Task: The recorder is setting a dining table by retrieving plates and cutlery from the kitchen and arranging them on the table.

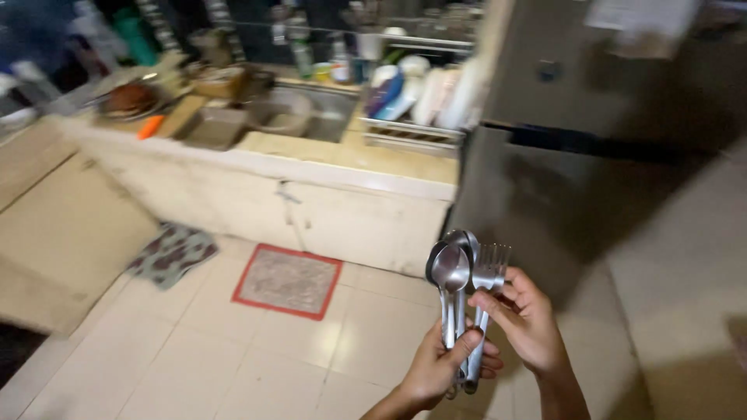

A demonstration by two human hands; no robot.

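Observation:
My left hand [437, 367] grips the handles of a bunch of steel spoons [450, 268], their bowls pointing up. My right hand [526, 317] pinches the handle of a steel fork [490, 268] just beside the spoons, tines up. Both hands are close together, low and right of centre, above the tiled floor [257, 350].
A pale kitchen counter [311, 175] with a sink [307, 109] runs across the back. A dish rack [416, 97] holds plates and bowls at its right end. A grey fridge [568, 155] stands at right. A red-edged mat [288, 280] and a patterned cloth [173, 253] lie on the floor.

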